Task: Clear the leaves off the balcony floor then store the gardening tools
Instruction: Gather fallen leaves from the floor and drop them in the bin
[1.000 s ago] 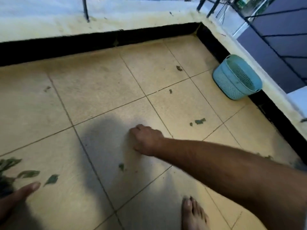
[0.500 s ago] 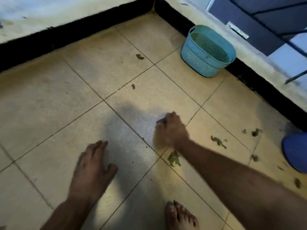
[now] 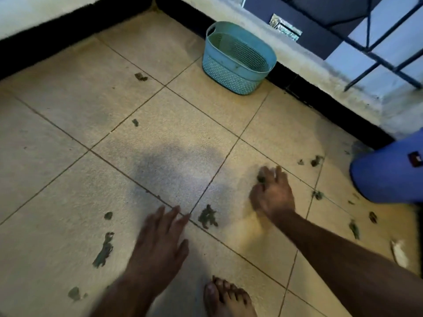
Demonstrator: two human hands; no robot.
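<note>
Green leaf scraps lie scattered over the beige tiled balcony floor. One clump of leaves sits between my hands, and a long leaf strip lies to the left. My left hand rests flat on the tiles with straight fingers, its fingertips at a tile joint. Further right, my right hand has curled fingers that pinch dark leaf bits against the floor; it is blurred. More leaf pieces lie beyond it, near the wall. No gardening tools are in view.
A teal perforated plastic basket, apparently empty, stands against the black skirting at the back. A blue cloth thing with a small logo fills the right edge. My bare foot is at the bottom. A metal railing tops the low wall.
My right hand has moved right onto another tile, over more leaf bits. My left hand slid forward and right to the tile joint. The view shifted right.
</note>
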